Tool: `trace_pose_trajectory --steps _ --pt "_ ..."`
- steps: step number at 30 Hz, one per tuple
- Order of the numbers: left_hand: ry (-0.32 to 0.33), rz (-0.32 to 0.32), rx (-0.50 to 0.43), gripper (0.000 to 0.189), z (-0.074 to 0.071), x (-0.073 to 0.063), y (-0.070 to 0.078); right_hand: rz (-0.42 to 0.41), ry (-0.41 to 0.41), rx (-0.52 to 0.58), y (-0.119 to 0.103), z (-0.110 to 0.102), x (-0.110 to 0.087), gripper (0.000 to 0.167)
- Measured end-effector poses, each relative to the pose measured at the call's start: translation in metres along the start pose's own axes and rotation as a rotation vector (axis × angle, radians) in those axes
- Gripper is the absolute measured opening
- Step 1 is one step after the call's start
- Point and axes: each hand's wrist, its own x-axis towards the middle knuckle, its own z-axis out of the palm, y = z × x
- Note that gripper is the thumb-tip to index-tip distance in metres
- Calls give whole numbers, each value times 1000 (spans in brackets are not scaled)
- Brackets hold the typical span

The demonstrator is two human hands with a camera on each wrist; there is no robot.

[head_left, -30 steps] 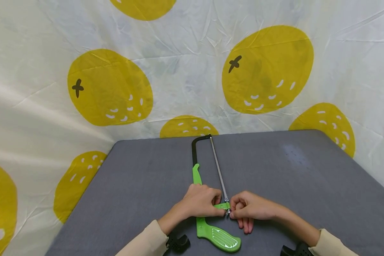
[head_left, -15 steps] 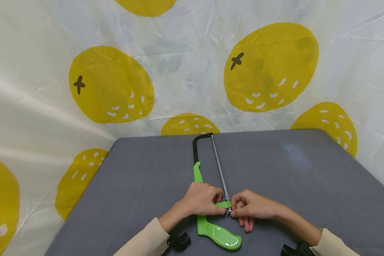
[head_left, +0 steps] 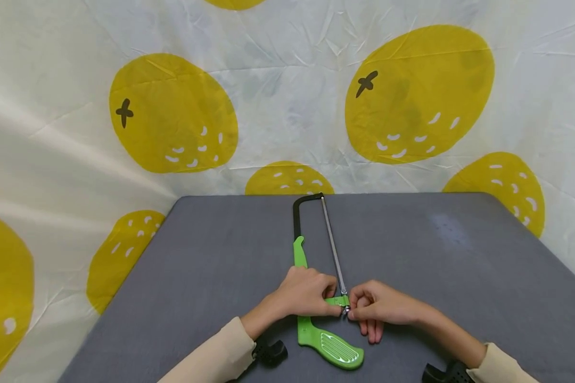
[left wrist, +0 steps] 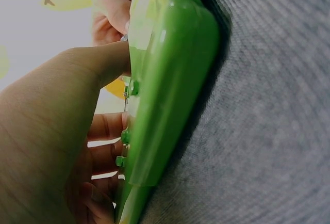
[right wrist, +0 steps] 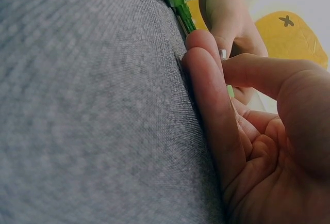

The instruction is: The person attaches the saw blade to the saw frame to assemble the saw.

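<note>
A hacksaw (head_left: 333, 348) with a green handle and black front frame lies on the grey table, its handle toward me. Its silver blade (head_left: 334, 244) runs along the right side, from the far black end to a green arm near my hands. My left hand (head_left: 306, 292) lies over the green frame and grips it, thumb by the blade's near end. There, a small silver wing nut (head_left: 346, 310) sits at the end of the green arm. Thumb and index finger of my right hand (head_left: 383, 304) pinch it, while the lower fingers rest against the table.
The grey cloth-covered table (head_left: 220, 239) meets a white curtain (head_left: 287, 106) printed with yellow fruit at its back edge. Black wrist devices (head_left: 272, 352) are worn on both forearms, low over the table.
The head view has tilted slightly down and to the left, so the scene sits a little differently. Both hands keep the same hold on the hacksaw and wing nut.
</note>
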Motion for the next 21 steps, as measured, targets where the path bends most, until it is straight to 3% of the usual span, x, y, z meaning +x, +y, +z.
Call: trace_pose_trajectory --steps 21 --pt "9 -11 21 38 1 0 2 -2 -5 -2 -1 -2 -1 24"
